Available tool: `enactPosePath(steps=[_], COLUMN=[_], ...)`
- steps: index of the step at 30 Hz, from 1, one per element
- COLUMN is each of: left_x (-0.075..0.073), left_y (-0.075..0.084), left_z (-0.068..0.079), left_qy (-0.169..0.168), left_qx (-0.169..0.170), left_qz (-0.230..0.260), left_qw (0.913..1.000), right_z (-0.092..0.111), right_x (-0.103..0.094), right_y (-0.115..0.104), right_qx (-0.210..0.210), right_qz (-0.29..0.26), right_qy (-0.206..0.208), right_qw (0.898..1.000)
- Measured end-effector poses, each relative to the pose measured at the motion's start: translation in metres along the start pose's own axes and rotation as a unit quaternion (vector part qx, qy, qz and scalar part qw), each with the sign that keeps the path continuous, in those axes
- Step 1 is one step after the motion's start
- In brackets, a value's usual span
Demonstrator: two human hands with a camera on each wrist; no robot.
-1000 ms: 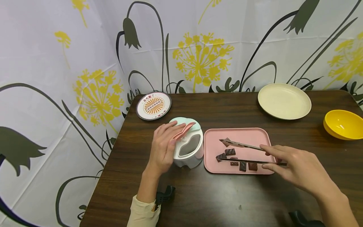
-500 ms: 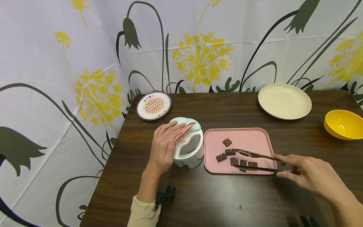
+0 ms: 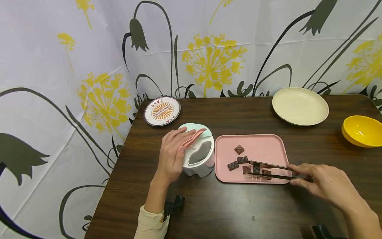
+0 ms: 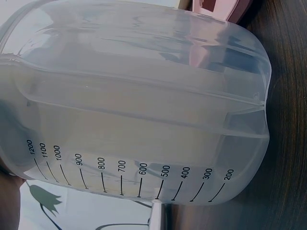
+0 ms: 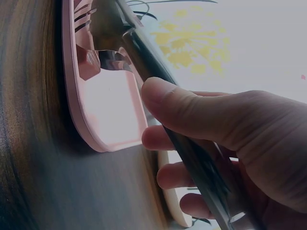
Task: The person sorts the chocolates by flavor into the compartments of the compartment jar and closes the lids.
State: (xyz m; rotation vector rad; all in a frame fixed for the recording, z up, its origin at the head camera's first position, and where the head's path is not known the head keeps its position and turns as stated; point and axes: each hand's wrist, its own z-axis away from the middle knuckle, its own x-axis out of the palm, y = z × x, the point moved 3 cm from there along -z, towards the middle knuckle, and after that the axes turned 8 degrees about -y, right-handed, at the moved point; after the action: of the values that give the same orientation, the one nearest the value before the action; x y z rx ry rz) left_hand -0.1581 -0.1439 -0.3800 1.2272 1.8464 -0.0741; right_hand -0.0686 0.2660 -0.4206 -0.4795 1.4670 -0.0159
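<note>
A white lidded storage canister (image 3: 201, 167) with a mint-and-white top stands left of the tray, an opening showing in its lid. My left hand (image 3: 171, 154) holds up the pink flap (image 3: 194, 137) of that lid between thumb and fingers. In the left wrist view the clear canister (image 4: 134, 115) fills the picture, with printed measuring marks. My right hand (image 3: 322, 182) grips metal tongs (image 3: 279, 166), their arms apart over the pink tray (image 3: 265, 146). A dark chocolate piece (image 3: 256, 169) shows between the arms; the lower arm overlaps a brown piece (image 3: 266, 172).
Other chocolates, such as one diamond-turned piece (image 3: 239, 149), lie on the tray. Behind stand a patterned plate (image 3: 149, 114) and a cream oval plate (image 3: 299, 106). A yellow bowl (image 3: 362, 131) sits at the right, and a flowered cloth (image 3: 262, 20) hangs beyond the table.
My right hand has drawn the tongs to the right, off the left chocolates, and their arms have come closer together. The left hand and flap have stayed put.
</note>
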Motion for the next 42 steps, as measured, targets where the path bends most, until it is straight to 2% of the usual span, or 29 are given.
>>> enactPosePath(steps=[6, 19, 24, 30, 34, 42], left_x=[0.000, 0.000, 0.000, 0.001, 0.001, 0.001], left_y=[0.000, -0.001, -0.002, -0.002, -0.003, -0.002], left_z=[0.001, 0.000, 0.000, 0.000, 0.000, 0.000], left_qy=[0.002, 0.006, 0.007, 0.007, 0.006, 0.007], left_qx=[-0.002, 0.005, 0.006, 0.009, 0.009, 0.007], left_qz=[-0.001, 0.005, 0.006, 0.008, 0.006, 0.008], left_qw=[1.0000, 1.0000, 0.9999, 0.9999, 0.9999, 0.9999], right_z=[0.000, 0.003, 0.001, -0.007, -0.015, -0.028], right_x=[0.000, -0.016, -0.023, -0.031, -0.034, -0.033], right_y=[-0.002, -0.009, -0.020, -0.049, -0.072, -0.111], right_qx=[-0.019, -0.052, -0.105, -0.150, -0.180, -0.210], right_qz=[0.004, 0.016, 0.016, 0.009, 0.000, -0.037], right_qy=[0.022, 0.119, 0.200, 0.277, 0.309, 0.338], right_qw=[1.000, 0.991, 0.974, 0.949, 0.934, 0.917])
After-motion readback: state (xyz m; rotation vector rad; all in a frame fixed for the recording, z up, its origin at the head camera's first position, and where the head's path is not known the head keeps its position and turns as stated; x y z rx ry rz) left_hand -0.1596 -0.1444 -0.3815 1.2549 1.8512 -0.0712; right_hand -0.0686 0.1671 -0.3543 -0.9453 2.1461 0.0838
